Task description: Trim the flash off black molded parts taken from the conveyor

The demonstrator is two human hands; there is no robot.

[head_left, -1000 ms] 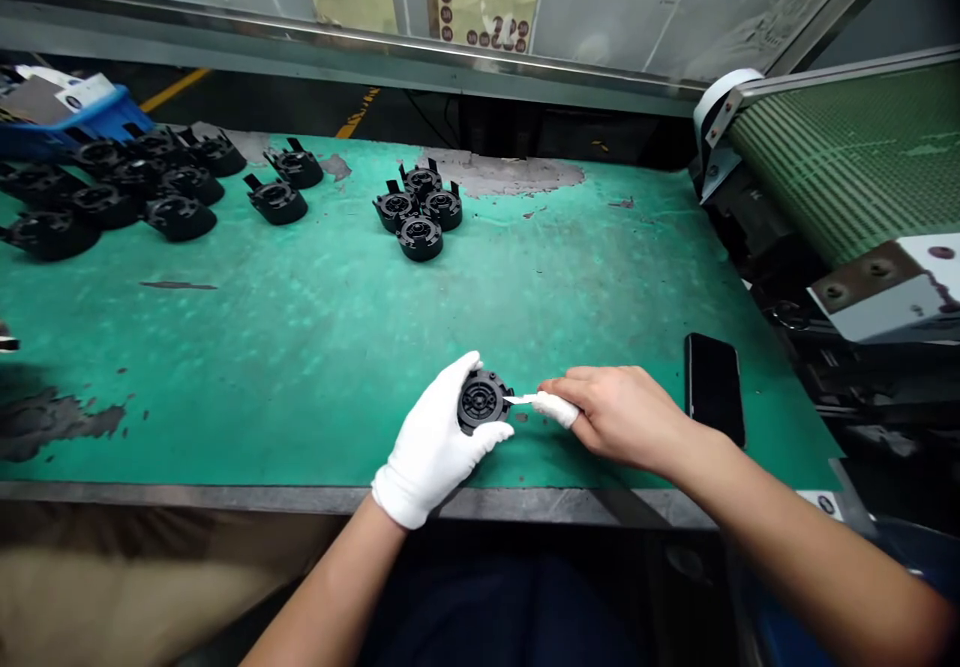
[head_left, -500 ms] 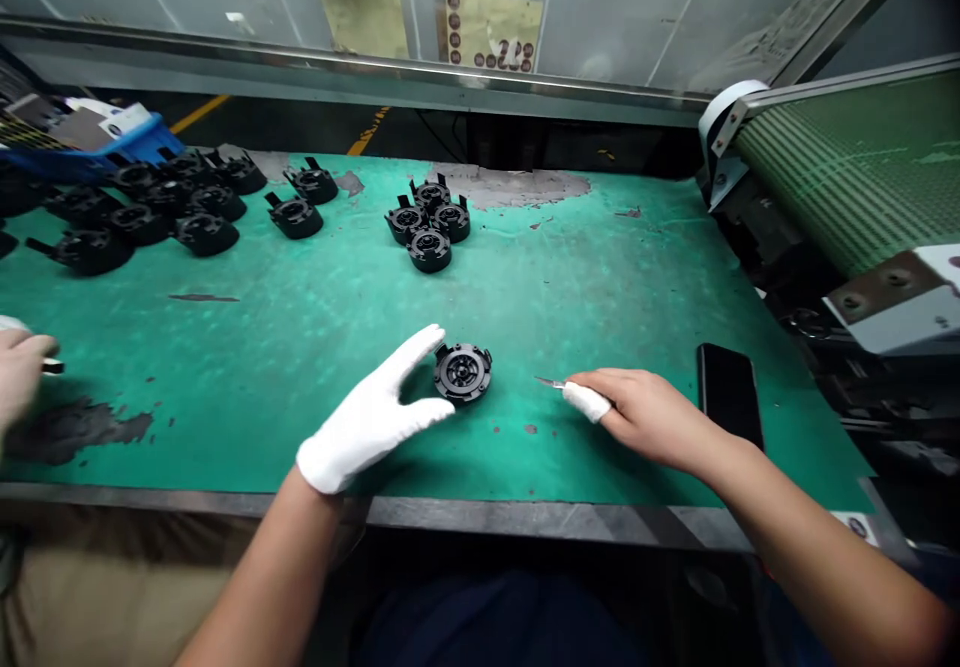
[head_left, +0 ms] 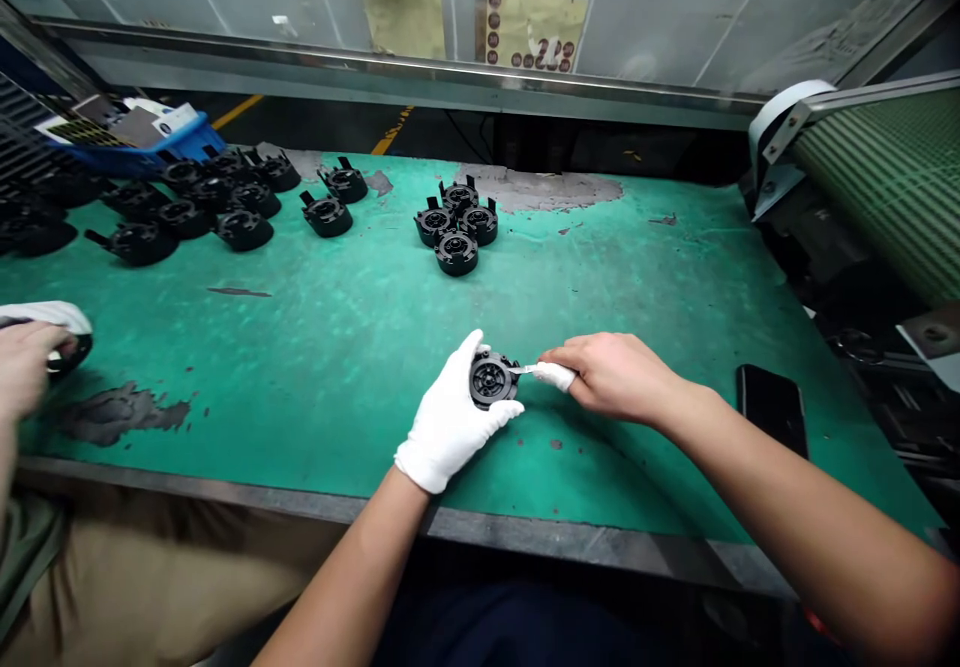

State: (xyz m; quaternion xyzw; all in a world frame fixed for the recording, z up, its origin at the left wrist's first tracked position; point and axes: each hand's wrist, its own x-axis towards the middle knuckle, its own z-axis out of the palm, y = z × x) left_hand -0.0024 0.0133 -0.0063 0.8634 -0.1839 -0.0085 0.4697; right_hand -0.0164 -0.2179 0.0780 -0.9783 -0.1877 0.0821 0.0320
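My left hand [head_left: 456,415], in a white glove, is wrapped round the left side of a round black plastic part [head_left: 492,381] on the green mat, thumb below it and fingers above. My right hand [head_left: 611,372] is closed on a small knife [head_left: 525,369] with a thin metal blade; its handle is hidden in the grip. White wrapping covers a digit of this hand. The blade's tip meets the right edge of the round part. Farther back, several similar black parts [head_left: 457,252] stand in a tight cluster.
More black parts [head_left: 244,230] crowd the left of the green-topped table [head_left: 337,347], before a blue bin [head_left: 180,142]. A phone [head_left: 771,409] lies at right, below a green conveyor belt [head_left: 892,167]. At far left, another person's hands [head_left: 34,352] hold a dark part.
My left hand has closed in on the round part. My right hand has brought the knife leftward to the part's edge. The view has swung a little left.
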